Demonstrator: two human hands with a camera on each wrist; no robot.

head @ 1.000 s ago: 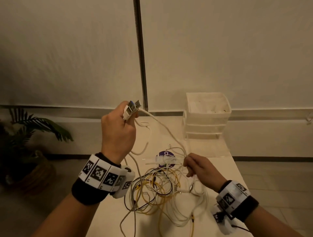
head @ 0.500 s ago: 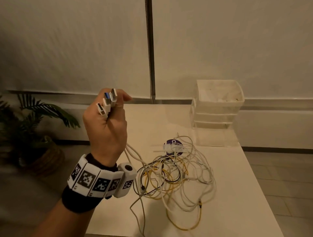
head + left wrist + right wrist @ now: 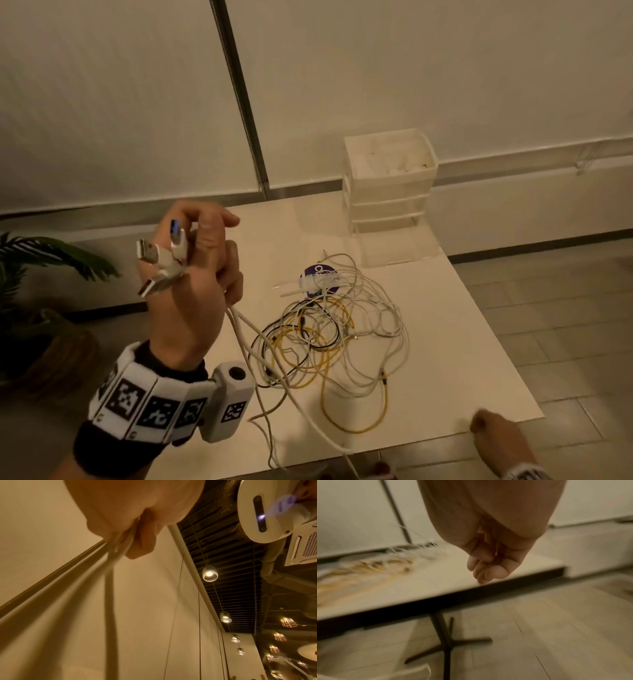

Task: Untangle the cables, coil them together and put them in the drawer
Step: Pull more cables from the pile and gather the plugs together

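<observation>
Dim, warm light from ceiling lamps (image 3: 209, 573); right wrist view motion-blurred, wide-angle edges bent.
</observation>
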